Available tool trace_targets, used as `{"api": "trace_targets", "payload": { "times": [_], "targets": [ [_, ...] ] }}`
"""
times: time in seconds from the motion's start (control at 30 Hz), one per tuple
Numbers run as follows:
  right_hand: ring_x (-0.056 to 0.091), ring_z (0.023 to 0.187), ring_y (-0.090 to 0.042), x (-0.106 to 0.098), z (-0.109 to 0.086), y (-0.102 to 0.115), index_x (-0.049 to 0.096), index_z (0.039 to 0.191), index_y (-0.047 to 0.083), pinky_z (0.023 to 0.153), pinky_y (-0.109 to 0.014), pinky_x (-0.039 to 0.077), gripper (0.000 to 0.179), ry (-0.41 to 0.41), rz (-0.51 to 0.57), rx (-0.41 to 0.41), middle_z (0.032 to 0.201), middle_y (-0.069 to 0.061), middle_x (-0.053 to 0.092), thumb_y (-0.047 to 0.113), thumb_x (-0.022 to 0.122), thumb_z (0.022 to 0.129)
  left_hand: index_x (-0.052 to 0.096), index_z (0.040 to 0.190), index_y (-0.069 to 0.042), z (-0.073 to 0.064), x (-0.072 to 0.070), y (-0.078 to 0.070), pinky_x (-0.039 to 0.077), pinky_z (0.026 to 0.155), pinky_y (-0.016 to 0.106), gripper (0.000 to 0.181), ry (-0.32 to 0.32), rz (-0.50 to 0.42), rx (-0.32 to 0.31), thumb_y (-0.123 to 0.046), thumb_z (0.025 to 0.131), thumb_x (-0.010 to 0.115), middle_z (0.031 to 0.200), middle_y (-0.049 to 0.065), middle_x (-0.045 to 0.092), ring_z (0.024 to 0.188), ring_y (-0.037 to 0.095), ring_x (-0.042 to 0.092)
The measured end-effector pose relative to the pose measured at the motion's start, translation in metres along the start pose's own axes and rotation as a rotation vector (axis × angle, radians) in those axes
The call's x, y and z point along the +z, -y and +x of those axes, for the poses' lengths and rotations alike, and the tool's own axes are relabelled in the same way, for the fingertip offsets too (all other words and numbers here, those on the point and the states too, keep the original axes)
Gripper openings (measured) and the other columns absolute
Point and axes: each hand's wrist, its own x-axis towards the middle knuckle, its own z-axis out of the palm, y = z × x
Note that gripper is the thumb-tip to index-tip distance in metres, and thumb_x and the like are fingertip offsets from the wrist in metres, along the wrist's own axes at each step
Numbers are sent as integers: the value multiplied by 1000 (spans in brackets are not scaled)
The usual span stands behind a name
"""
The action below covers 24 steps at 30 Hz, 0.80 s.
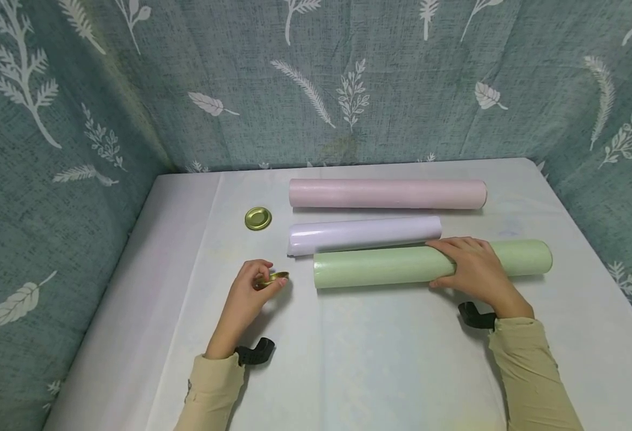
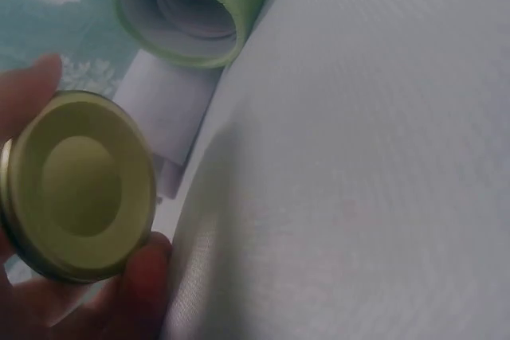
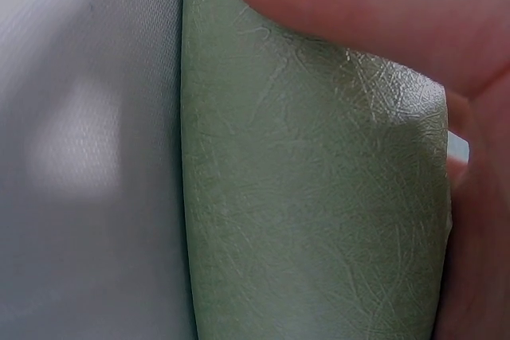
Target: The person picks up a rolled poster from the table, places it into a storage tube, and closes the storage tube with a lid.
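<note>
Light green, textured cylindrical tube (image 1: 372, 267) lies lengthwise on the white cloth-covered tabletop (image 1: 396, 365), nearest the person of three rolls. Its hollow left end faces the left hand (image 1: 245, 299), with a gap between them; its right end stops short of the tabletop's right edge. The right hand (image 1: 474, 269) grips the tube right of its middle, thumb on the near side and fingers over the top. The left hand pinches a round, shiny gold-coloured lid (image 2: 80, 189), tilted up, between thumb and fingers.

Close behind the tube lies a glossy pale lilac roll (image 1: 364, 235); whether they touch near the right hand's fingertips, I cannot tell. Farther back, a pale pink cylindrical roll (image 1: 388, 194) sits near the tabletop's far edge. Left of these rolls, a second gold-coloured lid (image 1: 258, 218) lies flat, well apart. A broad stretch of tabletop separates the two forearms.
</note>
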Motion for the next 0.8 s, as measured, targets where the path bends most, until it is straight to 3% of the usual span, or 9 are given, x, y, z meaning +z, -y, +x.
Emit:
{"api": "trace_targets", "payload": {
  "times": [0.2, 0.37, 0.47, 0.6, 0.7, 0.8],
  "targets": [
    [41, 112, -33, 1, 0, 1, 48, 127, 22, 91, -51, 23, 80, 4, -4, -1, 119, -10, 51, 50, 77, 58, 48, 72, -17, -1, -1, -1, 43, 84, 38, 31, 53, 7, -9, -43, 80, 63, 122, -11, 50, 109, 16, 50],
    [41, 112, -33, 0, 0, 3, 48, 127, 22, 91, -51, 23, 80, 6, 0, -5, 119, -11, 51, 50, 77, 58, 53, 83, -20, -1, -1, -2, 41, 87, 41, 23, 72, 13, -3, -40, 80, 64, 124, -10, 48, 114, 16, 45],
    [41, 112, -33, 0, 0, 5, 49, 127, 22, 92, -51, 23, 80, 9, 6, -12, 119, -11, 51, 50, 77, 58, 53, 99, -21, -2, -3, -3, 41, 86, 41, 32, 94, -37, -9, -40, 78, 67, 123, -5, 50, 113, 17, 47],
    [41, 112, -32, 0, 0, 6, 49, 127, 22, 92, -50, 24, 80, 10, 6, -19, 121, -10, 51, 50, 77, 58, 43, 124, -18, -4, -8, -19, 42, 85, 42, 53, 134, -160, -53, -26, 79, 69, 125, 4, 47, 114, 23, 48],
    [41, 112, -32, 1, 1, 7, 48, 127, 23, 92, -50, 24, 80, 11, 6, -20, 121, -11, 50, 50, 77, 58, 35, 133, -16, -5, -11, -27, 41, 87, 44, 62, 157, -224, -70, -16, 80, 68, 127, 9, 43, 116, 28, 45],
    [41, 112, -33, 1, 1, 8, 48, 127, 23, 91, -50, 24, 81, 5, 9, -24, 121, -11, 51, 50, 77, 58, 37, 133, -21, -3, -8, -17, 40, 89, 45, 59, 168, -252, -66, -21, 81, 66, 123, 9, 48, 117, 26, 45]
  ]
}}
